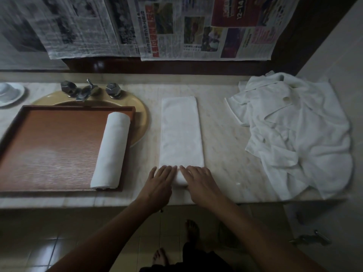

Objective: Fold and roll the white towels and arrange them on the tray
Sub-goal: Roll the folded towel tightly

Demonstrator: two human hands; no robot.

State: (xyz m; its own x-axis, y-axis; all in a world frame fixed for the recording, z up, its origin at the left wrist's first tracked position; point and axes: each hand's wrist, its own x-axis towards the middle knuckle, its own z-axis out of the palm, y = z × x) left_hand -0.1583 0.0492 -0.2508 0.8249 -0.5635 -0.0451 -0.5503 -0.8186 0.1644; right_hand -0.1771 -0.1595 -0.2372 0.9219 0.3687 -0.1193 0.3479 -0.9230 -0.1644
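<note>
White terry makes up the long folded towel (181, 132) lying lengthwise in the centre of the frame on the pale marble worktop (225, 154), with its near end turned up into a small roll. Both hands rest on that roll. The left hand (161, 179) lies flat with its fingers straight and close together, fingertips on the towel's lower left corner. The right hand (200, 181) sits just beside it, fingers straight and slightly spread, pressing down on top of the roll, and the two index fingers nearly meet.

At the left of the frame a brown wooden tray (49, 150) sits partly over a tan sink basin (141, 114). A finished rolled towel (111, 150) lies along the tray's right side, just inside the rim. At the right of the frame a crumpled heap of white towels (298, 130) lies on the worktop, well apart from the folded one. A metal tap (86, 91) stands at the upper left behind the basin, with a white dish (9, 93) at the far left edge. Newspaper sheets (176, 26) hang across the top
</note>
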